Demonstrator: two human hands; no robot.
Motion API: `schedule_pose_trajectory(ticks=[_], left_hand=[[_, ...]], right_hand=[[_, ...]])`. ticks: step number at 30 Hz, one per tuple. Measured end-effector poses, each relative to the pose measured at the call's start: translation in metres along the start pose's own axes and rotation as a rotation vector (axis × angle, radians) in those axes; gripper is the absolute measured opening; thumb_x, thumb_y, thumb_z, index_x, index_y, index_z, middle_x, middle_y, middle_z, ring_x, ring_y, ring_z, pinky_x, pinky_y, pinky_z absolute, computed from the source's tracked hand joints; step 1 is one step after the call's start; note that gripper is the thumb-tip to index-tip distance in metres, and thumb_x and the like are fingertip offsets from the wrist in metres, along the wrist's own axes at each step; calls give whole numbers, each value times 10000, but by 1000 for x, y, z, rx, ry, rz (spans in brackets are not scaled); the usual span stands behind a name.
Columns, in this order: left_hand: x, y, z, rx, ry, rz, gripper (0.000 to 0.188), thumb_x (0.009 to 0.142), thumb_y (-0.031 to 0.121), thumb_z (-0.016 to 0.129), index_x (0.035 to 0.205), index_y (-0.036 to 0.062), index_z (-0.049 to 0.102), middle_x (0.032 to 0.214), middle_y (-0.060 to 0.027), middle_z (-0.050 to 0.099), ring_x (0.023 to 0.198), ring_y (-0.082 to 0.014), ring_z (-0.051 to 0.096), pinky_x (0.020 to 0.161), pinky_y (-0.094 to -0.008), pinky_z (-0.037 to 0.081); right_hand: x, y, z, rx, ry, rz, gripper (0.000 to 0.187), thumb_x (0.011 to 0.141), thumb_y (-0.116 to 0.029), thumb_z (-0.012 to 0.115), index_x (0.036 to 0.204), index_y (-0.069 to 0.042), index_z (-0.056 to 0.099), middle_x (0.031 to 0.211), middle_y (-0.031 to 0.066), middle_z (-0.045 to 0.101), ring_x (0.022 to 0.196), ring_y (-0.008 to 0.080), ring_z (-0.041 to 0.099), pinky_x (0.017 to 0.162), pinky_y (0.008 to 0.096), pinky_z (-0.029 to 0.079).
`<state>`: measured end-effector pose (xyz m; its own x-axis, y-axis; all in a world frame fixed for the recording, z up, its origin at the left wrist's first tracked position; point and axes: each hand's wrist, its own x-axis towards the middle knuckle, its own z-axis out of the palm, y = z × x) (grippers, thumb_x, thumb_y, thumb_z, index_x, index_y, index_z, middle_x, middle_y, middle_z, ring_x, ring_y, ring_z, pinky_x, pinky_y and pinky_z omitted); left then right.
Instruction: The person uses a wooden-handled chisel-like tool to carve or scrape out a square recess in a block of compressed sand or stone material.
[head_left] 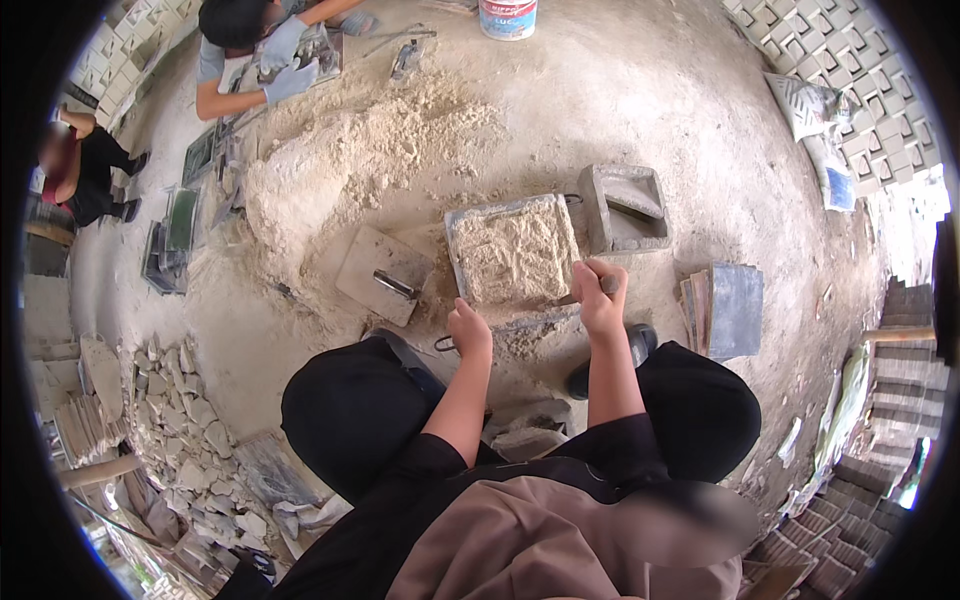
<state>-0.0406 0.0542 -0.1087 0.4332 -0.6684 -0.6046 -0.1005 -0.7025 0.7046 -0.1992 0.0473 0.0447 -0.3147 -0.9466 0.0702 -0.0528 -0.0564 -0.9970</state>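
A square metal mould [450,250] lies on the floor before me, filled with pale, crumbly powder [515,250] with a rough, ridged top. My left hand [467,328] is closed in a fist at its near left corner; what it grips is hidden. My right hand [602,295] is closed at the near right corner, where a small brown rounded end shows at the fingers; I cannot tell what it belongs to. A thin metal rod with a looped end [445,343] lies along the near side. Left of the mould is a dusty square plate with a metal handle [397,285].
A grey box with a sloping trough [597,215] stands right of the mould, above stacked dark plates [737,310]. Loose powder [320,180] spreads at left. Beyond it, a gloved co-worker [285,70] handles plates. A bucket [508,20] and broken pieces [180,420] also occupy the floor.
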Motion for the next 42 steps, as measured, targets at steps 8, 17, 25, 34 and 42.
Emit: schedule_pose_trajectory(ticks=[8, 17, 25, 34, 42], left_hand=[[-3, 9, 4, -78, 78, -27, 595, 907, 411, 265, 1022, -118, 511, 1021, -277, 533, 980, -400, 488, 857, -434, 352], [-10, 13, 6, -50, 99, 19, 591, 903, 422, 278, 926, -121, 509, 950, -265, 539, 920, -400, 498, 824, -428, 353], [-7, 10, 9, -59, 105, -3, 570, 901, 398, 297, 920, -134, 501, 957, -278, 530, 916, -399, 495, 817, -426, 358], [3, 0, 8, -18, 81, -46, 581, 907, 400, 287, 971, -142, 485, 1006, -281, 508, 954, -382, 486, 845, -432, 340], [20, -10, -1, 2, -57, -94, 575, 904, 430, 296, 1013, -101, 490, 1086, -261, 465, 1014, -369, 454, 845, -430, 344]], right_hand=[[16, 1, -4, -26, 27, -137, 359, 775, -34, 500, 468, -27, 313, 435, -34, 329, 416, 36, 283, 381, 250, 181], [23, -3, -20, 134, 41, 9, 360, 762, -39, 522, 463, -34, 320, 432, -33, 321, 415, 45, 283, 379, 258, 189], [17, -1, -18, 49, 32, -59, 351, 762, -30, 505, 459, -31, 328, 426, -21, 335, 406, 47, 285, 376, 253, 190], [12, -6, -18, 57, 77, -70, 345, 786, -6, 457, 472, -43, 320, 433, -17, 330, 384, 55, 284, 373, 237, 200], [10, -10, -10, 97, 70, -61, 355, 790, -13, 461, 471, -56, 310, 436, -22, 323, 385, 49, 281, 370, 230, 191]])
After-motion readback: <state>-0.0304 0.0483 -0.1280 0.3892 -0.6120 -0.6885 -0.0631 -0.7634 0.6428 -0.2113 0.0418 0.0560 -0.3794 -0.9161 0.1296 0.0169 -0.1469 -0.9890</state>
